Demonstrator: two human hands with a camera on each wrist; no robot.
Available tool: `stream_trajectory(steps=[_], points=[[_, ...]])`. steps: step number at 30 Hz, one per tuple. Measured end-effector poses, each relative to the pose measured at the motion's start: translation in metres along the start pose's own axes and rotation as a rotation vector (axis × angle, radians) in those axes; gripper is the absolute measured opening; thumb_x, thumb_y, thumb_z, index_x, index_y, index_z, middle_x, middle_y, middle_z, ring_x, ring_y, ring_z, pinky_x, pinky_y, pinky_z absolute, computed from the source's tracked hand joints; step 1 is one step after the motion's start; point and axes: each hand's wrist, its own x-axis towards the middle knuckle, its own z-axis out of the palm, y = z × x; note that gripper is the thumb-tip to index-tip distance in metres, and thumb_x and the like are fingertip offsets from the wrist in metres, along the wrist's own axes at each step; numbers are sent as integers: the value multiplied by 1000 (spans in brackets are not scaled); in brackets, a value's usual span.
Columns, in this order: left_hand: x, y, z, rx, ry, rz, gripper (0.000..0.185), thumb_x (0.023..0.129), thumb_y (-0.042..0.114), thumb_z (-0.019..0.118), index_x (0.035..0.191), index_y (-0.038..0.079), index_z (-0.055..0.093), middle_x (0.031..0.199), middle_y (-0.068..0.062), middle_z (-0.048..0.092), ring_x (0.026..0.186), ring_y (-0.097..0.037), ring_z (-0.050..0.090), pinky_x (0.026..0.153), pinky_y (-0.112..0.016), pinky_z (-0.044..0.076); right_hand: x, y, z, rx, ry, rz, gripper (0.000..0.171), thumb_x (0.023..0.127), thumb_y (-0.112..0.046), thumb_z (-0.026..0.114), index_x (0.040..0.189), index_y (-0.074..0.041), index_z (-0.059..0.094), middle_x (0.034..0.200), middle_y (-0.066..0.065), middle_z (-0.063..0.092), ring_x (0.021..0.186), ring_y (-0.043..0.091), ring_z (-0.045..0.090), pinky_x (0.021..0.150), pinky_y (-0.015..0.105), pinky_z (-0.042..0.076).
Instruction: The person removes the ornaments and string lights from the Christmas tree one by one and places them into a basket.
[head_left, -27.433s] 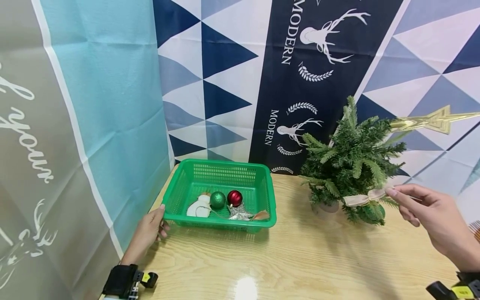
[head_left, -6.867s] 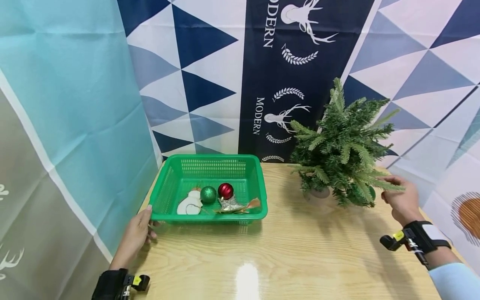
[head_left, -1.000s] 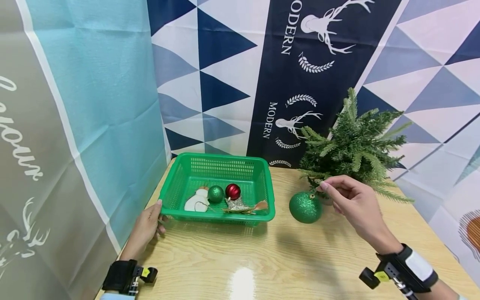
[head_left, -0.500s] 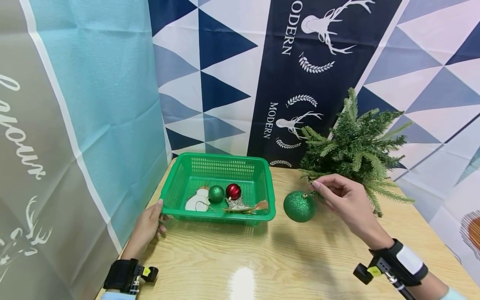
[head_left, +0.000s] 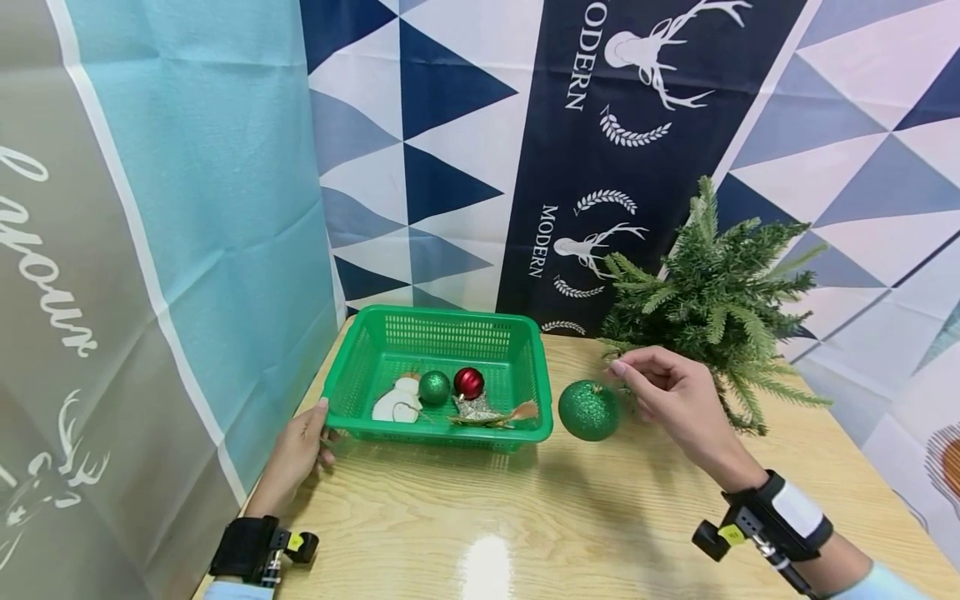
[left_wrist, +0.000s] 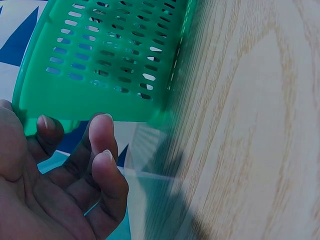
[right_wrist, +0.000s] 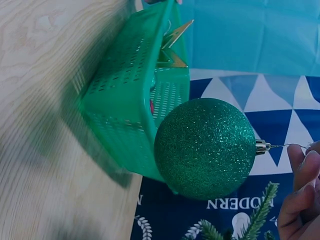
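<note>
A large glittery green bauble (head_left: pixel 588 410) (right_wrist: pixel 205 148) hangs by its thin string from my right hand (head_left: pixel 660 392), which pinches the string just right of the green basket (head_left: pixel 360 362) (right_wrist: pixel 125 100). The bauble is close to the basket's right wall, above the table. My left hand (head_left: pixel 300 446) (left_wrist: pixel 65 185) grips the basket's near left corner (left_wrist: pixel 60 107), thumb on the rim. Inside the basket lie a small green bauble (head_left: pixel 434 387), a small red bauble (head_left: pixel 468 382), a white snowman shape (head_left: pixel 396 405) and a gold star (head_left: pixel 480 412).
A small artificial fir tree (head_left: pixel 712 292) stands on the wooden table (head_left: pixel 525 517) at the back right, just behind my right hand. Patterned fabric backdrops (head_left: pixel 525 125) close off the back and left sides.
My right hand has carried the large green bauble leftward, from in front of the tree up to the basket's right wall. The left hand has stayed on the basket corner.
</note>
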Motion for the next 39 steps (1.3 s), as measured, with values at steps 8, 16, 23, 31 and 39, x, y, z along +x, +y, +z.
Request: stream_trajectory(steps=[8, 16, 23, 31, 39], points=[[1, 0, 1, -5, -16, -8, 72, 107, 66, 27, 118, 2, 59, 105, -19, 65, 68, -27, 62, 58, -42, 53, 3, 3, 6, -3, 4, 25, 18, 103, -17, 68, 113, -3, 71, 93, 2, 75, 51, 18, 49, 47, 33, 45], [1, 3, 0, -11, -12, -29, 69, 109, 61, 29, 117, -1, 58, 106, -21, 65, 69, -29, 62, 59, -39, 53, 7, 5, 11, 5, 13, 12, 16, 103, -18, 69, 111, -5, 72, 93, 4, 76, 51, 16, 49, 46, 33, 43], [0, 3, 0, -2, -2, -31, 70, 109, 61, 29, 123, 0, 60, 102, -18, 66, 68, -28, 62, 59, -39, 53, 8, 9, 15, 14, 26, 12, 15, 103, -17, 69, 110, -4, 72, 87, 2, 73, 51, 18, 50, 45, 32, 42], [0, 2, -1, -16, -4, -30, 69, 109, 62, 29, 116, -1, 59, 103, -19, 66, 69, -29, 62, 59, -40, 53, 12, 10, 20, -5, 11, 27, 17, 103, -22, 69, 111, -7, 73, 98, 1, 77, 52, 25, 52, 46, 31, 46], [1, 0, -2, -29, -7, -23, 70, 107, 64, 29, 113, 0, 59, 102, -18, 65, 71, -28, 62, 60, -40, 53, 17, 10, 27, 17, 3, 21, 17, 104, -22, 68, 110, -7, 73, 99, 2, 77, 51, 25, 50, 46, 33, 45]])
